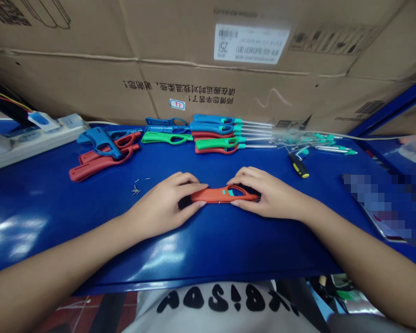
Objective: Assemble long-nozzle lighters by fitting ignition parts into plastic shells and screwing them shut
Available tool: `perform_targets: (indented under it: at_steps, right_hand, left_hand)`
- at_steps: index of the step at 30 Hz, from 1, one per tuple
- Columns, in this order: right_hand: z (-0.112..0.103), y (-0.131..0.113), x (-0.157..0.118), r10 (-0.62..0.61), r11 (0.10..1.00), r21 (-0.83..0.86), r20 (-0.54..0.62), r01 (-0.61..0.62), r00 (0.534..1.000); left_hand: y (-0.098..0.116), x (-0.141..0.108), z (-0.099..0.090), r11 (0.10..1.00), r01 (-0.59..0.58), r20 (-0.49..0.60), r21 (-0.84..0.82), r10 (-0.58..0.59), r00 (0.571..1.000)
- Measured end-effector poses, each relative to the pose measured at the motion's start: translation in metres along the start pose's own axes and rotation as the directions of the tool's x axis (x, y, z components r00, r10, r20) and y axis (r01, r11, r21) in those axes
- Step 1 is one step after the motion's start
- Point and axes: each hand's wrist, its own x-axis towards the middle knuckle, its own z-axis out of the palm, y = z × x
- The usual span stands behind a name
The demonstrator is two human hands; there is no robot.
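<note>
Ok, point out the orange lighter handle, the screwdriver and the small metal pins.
Orange lighter handle [224,196]: head view, on its middle section.
Screwdriver [299,166]: head view, on its yellow-and-black grip.
Small metal pins [136,190]: head view, on the centre of the little cluster.

Left hand [164,203], right hand [268,194] clasp orange lighter shell [225,195].

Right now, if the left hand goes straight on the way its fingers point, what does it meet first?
The orange-red utility lighter body, it seems: the left hand's fingers lie on it. Past that, the right hand is next in line.
</note>
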Motion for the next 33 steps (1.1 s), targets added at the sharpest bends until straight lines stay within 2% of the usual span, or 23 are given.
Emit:
perform_targets:
  at_steps: [7,17,26,33]
  right_hand:
    - [-0.0004,0.0010,-0.0001,-0.002,1.000,0.006,-0.004,0.002,1.000]
    - [0.0031,0.0009,0.0020,0.011,0.993,0.119,-0.058,-0.004,0.998]
    - [0.0014,-0.0003,0.0022,0.013,0.995,0.099,-0.051,-0.008,0.999]
    - [0.0045,0.0005,0.0001,0.033,0.995,0.090,-0.040,-0.029,0.999]
  left_hand:
    - [-0.0006,0.0017,0.0010,0.999,-0.016,0.006,0.029,0.016,1.000]
    - [-0.0013,-0.0003,0.0002,0.999,0.035,0.041,-0.038,-0.033,0.999]
    - [-0.0018,0.0001,0.0000,0.999,0.024,0.024,0.021,-0.024,0.999]
    - [-0.0027,0.0002,0.0012,0.997,0.052,0.031,-0.053,-0.050,0.998]
